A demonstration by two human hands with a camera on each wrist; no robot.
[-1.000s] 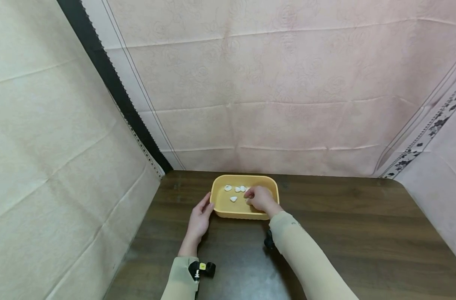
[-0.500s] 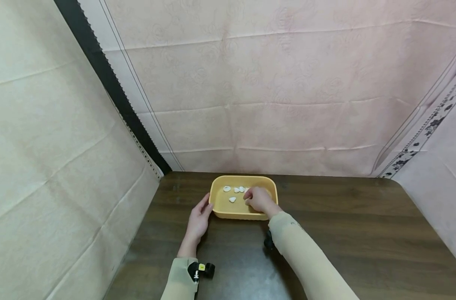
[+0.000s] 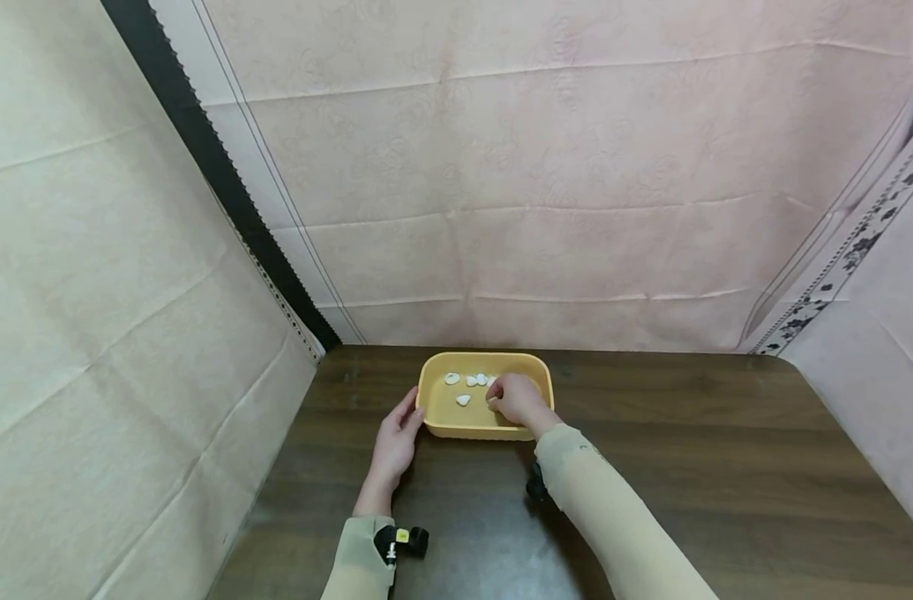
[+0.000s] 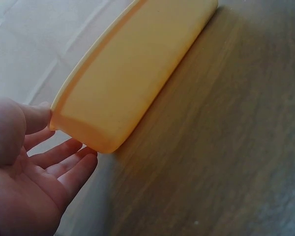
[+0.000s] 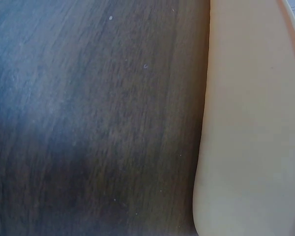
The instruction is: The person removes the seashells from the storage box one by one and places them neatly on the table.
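In the head view, a yellow plastic tray (image 3: pixel 446 423) stands at the table's far edge. Several small white pieces lie in it: a rounded one (image 3: pixel 452 378) at the left, a short row (image 3: pixel 482 379) near the middle, and a roughly triangular one (image 3: pixel 463 400) in front. My left hand (image 3: pixel 394 446) rests against the tray's left front corner, thumb at the rim, loosely extended fingers along the outer side. Reaching over the front rim, my right hand (image 3: pixel 519 398) has curled fingers low inside the tray, pinching a small pale piece mostly hidden by them. The right wrist view shows no hand.
The dark wooden table (image 3: pixel 689 442) extends to the right and toward me. Pale cloth hangs behind the table (image 3: pixel 576 208) and along the left side (image 3: pixel 126 333). A black wrist device (image 3: pixel 402 542) sits on the left sleeve.
The whole head view has shifted slightly. Both hands keep nearly the same positions on and in the tray, and the white pieces lie as before.
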